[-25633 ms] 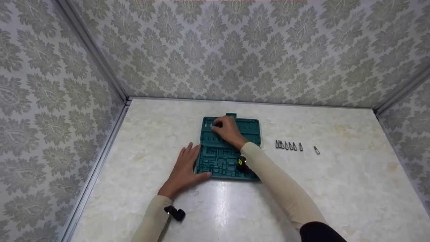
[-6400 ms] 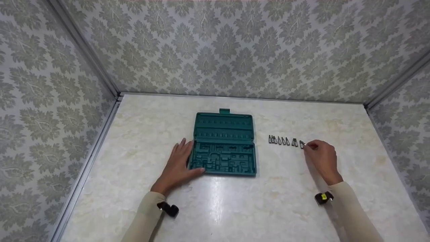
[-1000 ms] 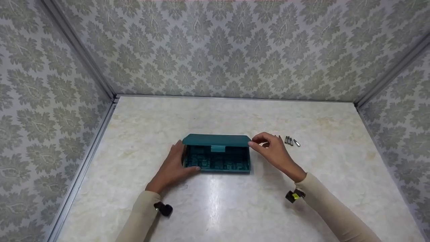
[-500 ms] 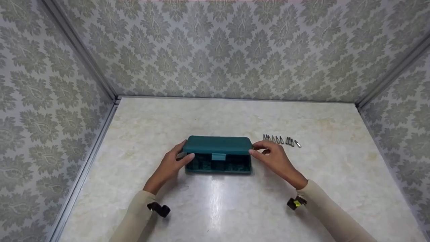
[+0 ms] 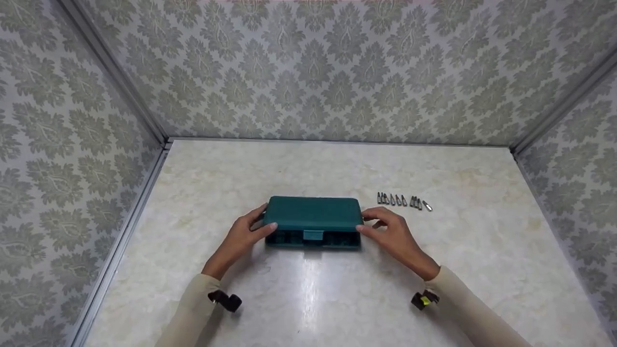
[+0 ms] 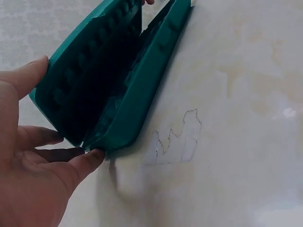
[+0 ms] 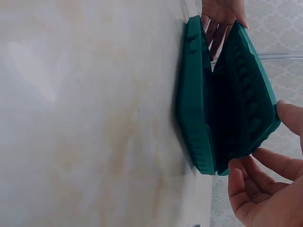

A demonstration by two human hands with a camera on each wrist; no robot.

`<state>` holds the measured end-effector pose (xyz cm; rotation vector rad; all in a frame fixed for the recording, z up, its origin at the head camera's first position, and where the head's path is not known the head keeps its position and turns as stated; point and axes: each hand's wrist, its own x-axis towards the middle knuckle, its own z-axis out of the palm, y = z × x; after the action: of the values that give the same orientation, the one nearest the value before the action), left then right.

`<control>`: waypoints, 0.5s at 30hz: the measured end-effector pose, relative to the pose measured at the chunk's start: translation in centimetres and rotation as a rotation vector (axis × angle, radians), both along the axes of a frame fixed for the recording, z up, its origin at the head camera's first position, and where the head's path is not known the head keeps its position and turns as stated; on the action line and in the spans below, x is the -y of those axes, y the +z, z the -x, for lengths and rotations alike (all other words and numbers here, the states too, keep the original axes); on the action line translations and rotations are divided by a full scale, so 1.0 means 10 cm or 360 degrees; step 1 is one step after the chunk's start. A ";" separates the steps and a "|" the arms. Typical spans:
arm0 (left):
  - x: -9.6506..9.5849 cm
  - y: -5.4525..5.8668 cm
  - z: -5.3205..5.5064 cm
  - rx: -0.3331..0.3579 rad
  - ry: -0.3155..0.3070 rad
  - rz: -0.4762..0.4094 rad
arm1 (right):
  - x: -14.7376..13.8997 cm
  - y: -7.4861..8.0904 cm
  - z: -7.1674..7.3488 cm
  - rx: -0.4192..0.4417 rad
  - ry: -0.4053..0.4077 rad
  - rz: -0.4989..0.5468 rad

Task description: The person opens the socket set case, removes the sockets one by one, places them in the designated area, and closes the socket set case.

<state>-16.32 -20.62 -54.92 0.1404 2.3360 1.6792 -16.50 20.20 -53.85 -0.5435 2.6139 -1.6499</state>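
Note:
In the head view a green plastic tool case (image 5: 313, 212) lies on the table with its lid partly lowered, a dark gap showing at the front. A latch tab (image 5: 313, 235) hangs from the lid's front edge. My left hand (image 5: 243, 236) holds the case's left end, thumb on the lid corner, fingers at the side near the hinge. At the other end my right hand (image 5: 393, 236) grips the lid corner between thumb and curled fingers. The wrist views show moulded slots inside the lid (image 6: 90, 61) above the base (image 7: 194, 94); the deeper inside is dark.
Right of the case several metal screwdriver bits (image 5: 400, 200) lie in a loose row, the rightmost bit (image 5: 427, 206) tilted. The pale marbled table (image 5: 308, 164) meets patterned walls (image 5: 313, 72) at the back and sides.
The case lay flat open earlier. Its lid has swung forward and down over the base, and my left thumb has moved from the base's front edge up onto the lid.

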 end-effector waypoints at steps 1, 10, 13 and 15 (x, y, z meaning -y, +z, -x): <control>0.00 -0.01 0.00 0.0002 -0.0007 -0.0017 | 0.00 -0.01 -0.01 -0.0009 0.0000 -0.0002; -0.01 -0.08 -0.01 -0.0063 -0.0027 -0.0086 | 0.00 -0.14 -0.02 -0.0105 0.0000 -0.0020; -0.03 -0.11 0.00 -0.0082 -0.0026 -0.0083 | 0.01 -0.19 -0.02 -0.0137 -0.0006 -0.0010; -0.04 -0.13 0.00 -0.0084 -0.0021 -0.0088 | 0.02 -0.22 -0.01 -0.0145 -0.0008 -0.0002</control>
<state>-16.35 -20.18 -56.24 0.2130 2.3221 1.7549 -16.35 20.01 -56.07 -0.6275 2.6806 -1.6637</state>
